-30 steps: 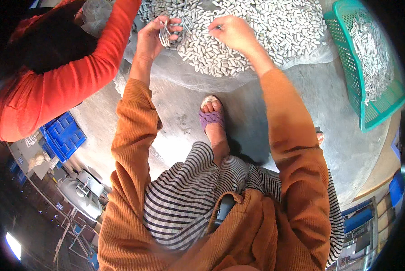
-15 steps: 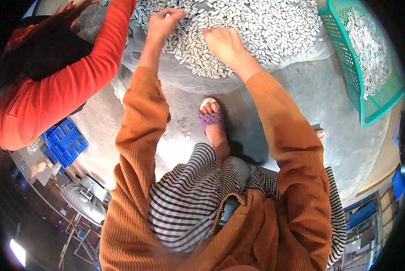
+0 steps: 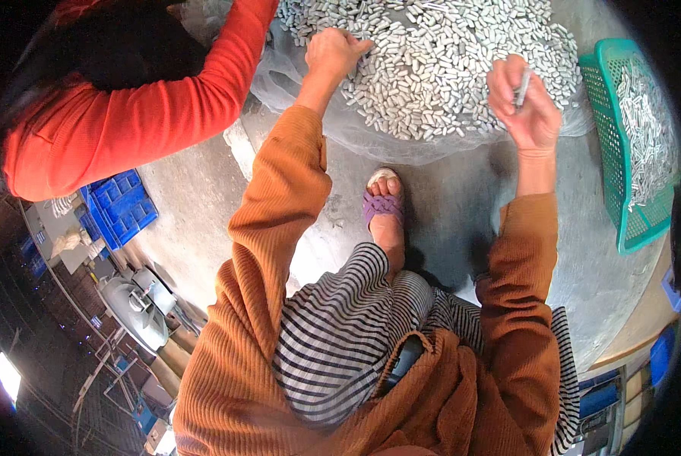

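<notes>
Kneeling on grey concrete floor beside pale pieces.

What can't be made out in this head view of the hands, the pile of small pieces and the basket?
- Left hand: its fingertips are buried in the pile of small grey-white pieces, so any grasp is hidden.
- Right hand: the slim grey piece it pinches is too small to identify.
- The pile's far side is cut off by the top edge.
- Green basket: its right part bends into the dark fisheye rim.
</notes>
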Demonstrator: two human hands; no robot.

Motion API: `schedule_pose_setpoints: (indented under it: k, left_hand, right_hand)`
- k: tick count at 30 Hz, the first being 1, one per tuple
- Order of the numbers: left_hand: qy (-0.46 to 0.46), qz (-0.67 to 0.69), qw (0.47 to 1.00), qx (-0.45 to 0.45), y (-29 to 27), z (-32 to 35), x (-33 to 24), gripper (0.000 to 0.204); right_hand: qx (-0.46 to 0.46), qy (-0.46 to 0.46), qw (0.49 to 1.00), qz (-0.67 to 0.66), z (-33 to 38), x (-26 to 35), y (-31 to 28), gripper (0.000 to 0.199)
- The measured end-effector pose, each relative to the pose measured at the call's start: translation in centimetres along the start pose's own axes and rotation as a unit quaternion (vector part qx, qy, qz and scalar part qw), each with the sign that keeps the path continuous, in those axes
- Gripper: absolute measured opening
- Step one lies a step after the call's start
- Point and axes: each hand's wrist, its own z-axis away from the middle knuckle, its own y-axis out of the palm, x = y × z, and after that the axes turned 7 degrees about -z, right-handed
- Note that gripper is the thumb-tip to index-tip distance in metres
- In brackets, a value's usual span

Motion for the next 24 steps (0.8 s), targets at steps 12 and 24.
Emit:
schedule_pose_setpoints:
  k: [12,24]
  left_hand:
    - [-0.041,0.669,0.712,0.211,-2.7,1.3,3.9,0.016]
    - [0.049,-0.007,0.998,-0.043,-0.3,-0.1,1.6,0.025]
  right_hand:
    - [-0.163,0.031,0.768,0.618,-5.9,-11.3,-3.0,0.024]
    - [-0.210,0.041,0.755,0.620,-5.8,-14.3,-0.6,0.013]
